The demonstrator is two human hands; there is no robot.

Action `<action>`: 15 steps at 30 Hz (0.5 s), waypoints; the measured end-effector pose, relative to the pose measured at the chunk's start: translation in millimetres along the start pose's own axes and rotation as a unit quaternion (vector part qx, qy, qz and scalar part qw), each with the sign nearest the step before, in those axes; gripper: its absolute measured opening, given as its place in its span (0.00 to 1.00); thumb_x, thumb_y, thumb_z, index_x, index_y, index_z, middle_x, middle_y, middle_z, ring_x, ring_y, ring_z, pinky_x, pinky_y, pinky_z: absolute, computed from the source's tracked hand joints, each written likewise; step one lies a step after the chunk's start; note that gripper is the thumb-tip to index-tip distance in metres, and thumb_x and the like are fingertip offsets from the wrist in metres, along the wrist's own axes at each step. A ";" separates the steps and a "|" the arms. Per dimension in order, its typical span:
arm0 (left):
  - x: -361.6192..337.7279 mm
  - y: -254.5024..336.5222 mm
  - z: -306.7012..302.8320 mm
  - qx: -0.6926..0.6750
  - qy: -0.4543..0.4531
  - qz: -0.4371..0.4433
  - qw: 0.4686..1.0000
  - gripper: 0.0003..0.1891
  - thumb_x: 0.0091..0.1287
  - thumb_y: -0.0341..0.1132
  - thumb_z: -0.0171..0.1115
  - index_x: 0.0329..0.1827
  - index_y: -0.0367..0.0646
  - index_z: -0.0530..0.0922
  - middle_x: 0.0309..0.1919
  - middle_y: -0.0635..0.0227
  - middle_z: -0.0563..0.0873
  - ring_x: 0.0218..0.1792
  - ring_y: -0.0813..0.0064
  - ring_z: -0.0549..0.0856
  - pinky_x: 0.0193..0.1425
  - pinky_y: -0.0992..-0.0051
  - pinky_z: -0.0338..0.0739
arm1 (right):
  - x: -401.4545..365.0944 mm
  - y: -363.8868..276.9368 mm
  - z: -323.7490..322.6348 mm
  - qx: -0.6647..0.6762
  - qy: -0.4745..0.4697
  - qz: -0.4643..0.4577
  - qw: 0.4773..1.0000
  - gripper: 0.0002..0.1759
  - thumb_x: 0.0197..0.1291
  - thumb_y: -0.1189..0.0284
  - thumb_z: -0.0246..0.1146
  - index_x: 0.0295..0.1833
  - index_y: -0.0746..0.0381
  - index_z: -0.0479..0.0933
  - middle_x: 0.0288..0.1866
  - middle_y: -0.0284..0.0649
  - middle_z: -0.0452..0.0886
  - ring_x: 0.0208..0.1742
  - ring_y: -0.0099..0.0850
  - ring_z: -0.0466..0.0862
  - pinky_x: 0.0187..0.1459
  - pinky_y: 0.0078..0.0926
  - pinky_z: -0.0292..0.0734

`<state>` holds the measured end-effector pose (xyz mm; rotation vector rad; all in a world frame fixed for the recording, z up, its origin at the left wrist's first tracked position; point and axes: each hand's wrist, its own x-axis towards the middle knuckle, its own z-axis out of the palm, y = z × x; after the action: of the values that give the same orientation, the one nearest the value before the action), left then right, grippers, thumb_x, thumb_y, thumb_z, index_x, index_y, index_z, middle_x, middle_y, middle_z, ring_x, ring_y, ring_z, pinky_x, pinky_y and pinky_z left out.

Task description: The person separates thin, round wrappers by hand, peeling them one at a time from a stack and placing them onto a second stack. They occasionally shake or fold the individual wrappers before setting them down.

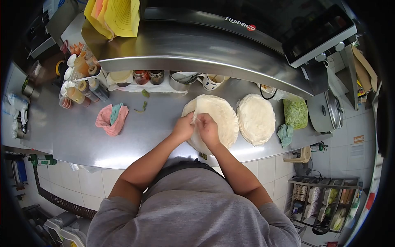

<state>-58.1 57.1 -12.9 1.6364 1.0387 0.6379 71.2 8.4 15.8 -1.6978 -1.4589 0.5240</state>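
A stack of thin, round, pale dough wrappers [224, 123] lies on the steel counter in front of me. Along its left side, one wrapper's edge [199, 106] is lifted and partly folded up. My left hand [184, 127] pinches this raised edge, its fingers closed. Right beside it, my right hand [209, 128] is also closed, with the fingertips on the same wrapper; the fingers partly hide the grip. To the right stands a second stack of round wrappers [256, 119], its edge close to the first.
Pink cloth [108, 121] and green scraps [144, 107] lie to the left. Behind are sauce bottles [78, 92], jars [156, 77], a metal pot [181, 82] and a mug [210, 83]. A bag of shredded greens [295, 113] sits at right. A steel shelf [197, 57] overhangs the counter's back.
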 end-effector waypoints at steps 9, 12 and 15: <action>-13.8 -3.2 -9.8 -0.148 -0.045 -0.075 0.985 0.33 0.55 0.20 0.54 0.69 0.44 0.69 0.42 0.57 0.87 0.37 0.70 0.86 0.43 0.74 0.78 | -3.1 22.9 -8.9 0.087 0.020 0.078 0.993 0.06 0.59 0.84 0.56 0.42 0.65 0.73 0.34 0.42 0.80 0.36 0.31 0.82 0.42 0.25 0.76; -0.3 32.4 -20.2 -0.127 -0.025 -0.103 0.986 0.30 0.58 0.20 0.56 0.67 0.40 0.69 0.47 0.58 0.85 0.42 0.72 0.85 0.47 0.75 0.78 | -2.0 15.3 4.0 0.271 -0.011 0.104 0.957 0.17 0.58 0.88 0.50 0.53 0.63 0.68 0.34 0.31 0.73 0.37 0.21 0.73 0.43 0.17 0.69; 5.9 25.7 -12.5 -0.047 -0.026 -0.006 0.999 0.27 0.59 0.22 0.58 0.65 0.40 0.70 0.49 0.58 0.85 0.46 0.67 0.85 0.51 0.72 0.77 | -1.7 -0.4 -6.6 0.274 -0.021 0.121 0.954 0.19 0.59 0.85 0.53 0.56 0.62 0.67 0.30 0.31 0.72 0.33 0.22 0.73 0.38 0.19 0.69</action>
<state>-57.4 66.3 14.8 1.5565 0.9671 0.6231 75.5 4.6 19.6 -1.4185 -1.0063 1.0016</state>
